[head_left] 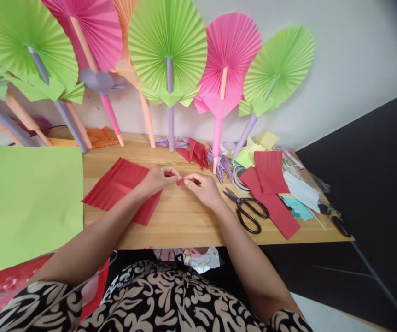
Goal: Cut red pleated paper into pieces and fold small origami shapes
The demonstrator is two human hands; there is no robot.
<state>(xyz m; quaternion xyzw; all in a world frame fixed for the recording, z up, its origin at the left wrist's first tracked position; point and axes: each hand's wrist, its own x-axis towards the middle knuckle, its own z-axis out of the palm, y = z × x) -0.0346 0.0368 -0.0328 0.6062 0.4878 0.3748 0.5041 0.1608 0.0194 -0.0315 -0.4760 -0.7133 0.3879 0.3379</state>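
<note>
Over the middle of the wooden table, my left hand (161, 179) and my right hand (201, 186) meet almost fingertip to fingertip. Between them is a small piece of red paper (180, 182), pinched by both; its exact shape is mostly hidden by the fingers. Beneath my left wrist lies a larger creased red paper sheet (115, 184), spread flat on the wood. To the right of my right hand rest black-handled scissors (248, 207), blades pointing up and left.
Pleated paper fans, such as a green one (169, 37) and a pink one (233, 41), lean on the wall. A large green sheet (29, 203) covers the left side. Red paper strips (274, 207), a tape roll (239, 179) and scraps crowd the right end of the table (191, 226).
</note>
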